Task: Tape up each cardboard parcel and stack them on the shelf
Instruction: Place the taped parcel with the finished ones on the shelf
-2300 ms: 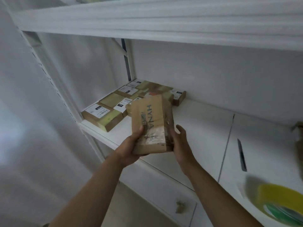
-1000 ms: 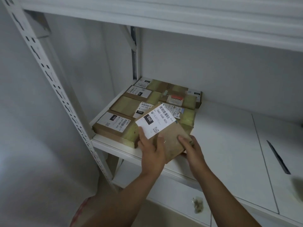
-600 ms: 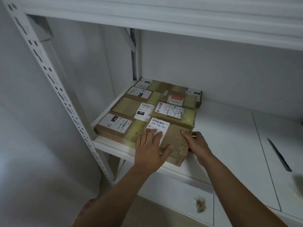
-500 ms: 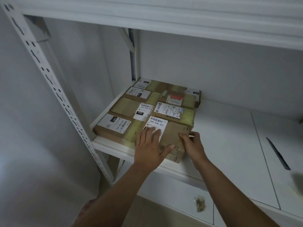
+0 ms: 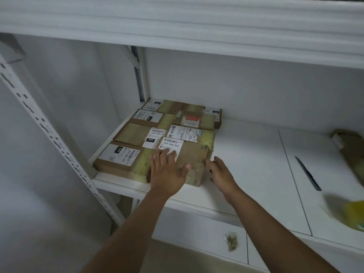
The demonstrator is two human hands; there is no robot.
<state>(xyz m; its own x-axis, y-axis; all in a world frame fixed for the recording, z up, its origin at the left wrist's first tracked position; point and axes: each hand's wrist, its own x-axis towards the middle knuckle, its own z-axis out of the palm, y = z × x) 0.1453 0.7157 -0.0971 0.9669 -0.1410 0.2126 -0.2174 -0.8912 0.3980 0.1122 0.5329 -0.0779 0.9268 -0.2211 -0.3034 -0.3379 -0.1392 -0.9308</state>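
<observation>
Parcel: seat square against its neighbours.
Left hand: fingers flat on top, pressing.
Right hand: fingers loosely spread beside it, gripping nothing.

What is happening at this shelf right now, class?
A person is setting a taped cardboard parcel on the white shelf, beside a row of other labelled parcels. The left hand lies flat on its top; the right hand is open at its right side. A tape roll lies far right.
</observation>
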